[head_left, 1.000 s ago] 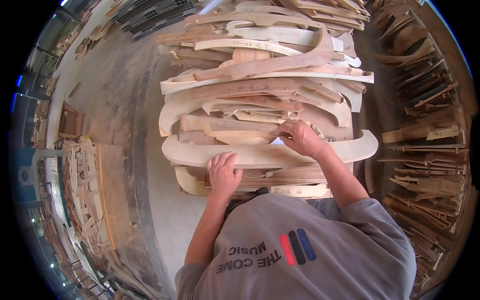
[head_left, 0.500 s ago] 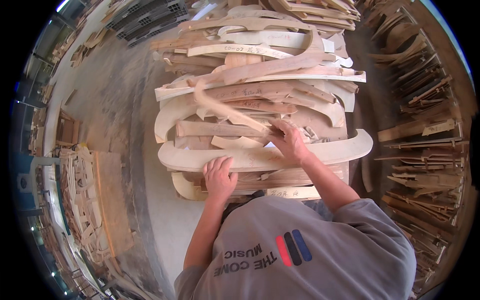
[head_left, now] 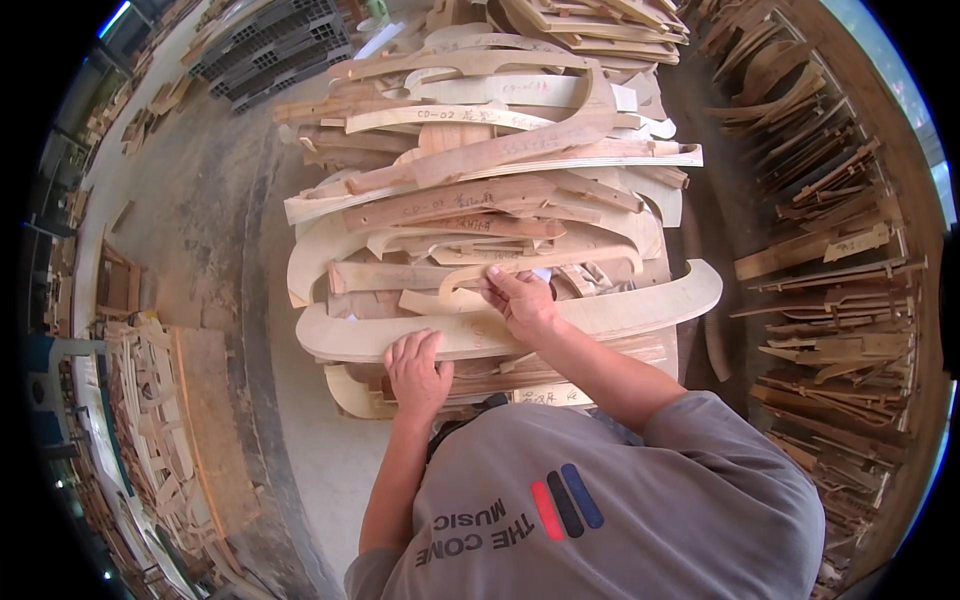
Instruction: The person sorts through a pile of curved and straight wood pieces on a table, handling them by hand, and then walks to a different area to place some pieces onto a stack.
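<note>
My right hand [head_left: 522, 303] pinches a thin, curved wooden template [head_left: 585, 256] near its left part. The strip hooks down at both ends and lies roughly crosswise above the pile. Below it is a long, pale curved board [head_left: 620, 314] with an upturned right end. Resting on that board's near edge, left of centre, is my left hand [head_left: 418, 377], its fingers laid over the wood with nothing lifted. Under the near side, more wooden pieces [head_left: 350, 392] show, partly hidden by the board and my arms.
Several curved wooden pieces [head_left: 470, 195] are heaped beyond my hands, some with handwriting. A rack of wooden parts [head_left: 840, 300] stands along the right. At left sit a pile of offcuts [head_left: 150, 400] and an upright panel [head_left: 215, 430]. Dark pallets [head_left: 275, 50] stand far left.
The thin template has swung from a slanting, blurred position to nearly crosswise, and my right hand has moved left with it. My left hand stays on the board; the whole view has shifted slightly.
</note>
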Demonstrator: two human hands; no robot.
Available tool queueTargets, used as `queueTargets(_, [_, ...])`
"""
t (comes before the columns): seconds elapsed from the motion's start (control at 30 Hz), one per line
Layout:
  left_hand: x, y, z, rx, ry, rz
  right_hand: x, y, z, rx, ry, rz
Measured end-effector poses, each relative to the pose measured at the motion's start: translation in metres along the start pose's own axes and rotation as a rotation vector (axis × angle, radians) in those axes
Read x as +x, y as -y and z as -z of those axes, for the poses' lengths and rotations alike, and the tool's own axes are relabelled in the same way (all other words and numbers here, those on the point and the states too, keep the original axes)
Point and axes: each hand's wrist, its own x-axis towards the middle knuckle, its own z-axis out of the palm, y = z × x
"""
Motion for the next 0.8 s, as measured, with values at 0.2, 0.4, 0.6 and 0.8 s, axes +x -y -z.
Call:
queueTargets(0.2, [-0.001, 0.002, -0.007, 0.008, -0.045, -0.021, -0.023, -0.025, -0.041, -0.124, 0.337, -0.253])
queueTargets(0.4, [-0.009, 0.009, -0.016, 0.057, -0.005, 0.029, -0.037, -0.009, -0.066, -1.18, 0.716, 0.214])
queueTargets(0.6, [0.001, 0.0, -0.003, 0.003, 0.007, 0.015, 0.021, 0.008, -0.013, -1.913, 0.395, 0.72])
queueTargets(0.8, [0.001, 0.001, -0.007, 0.008, 0.003, 0.008, 0.036, 0.026, 0.015, -2.236, 0.508, 0.126])
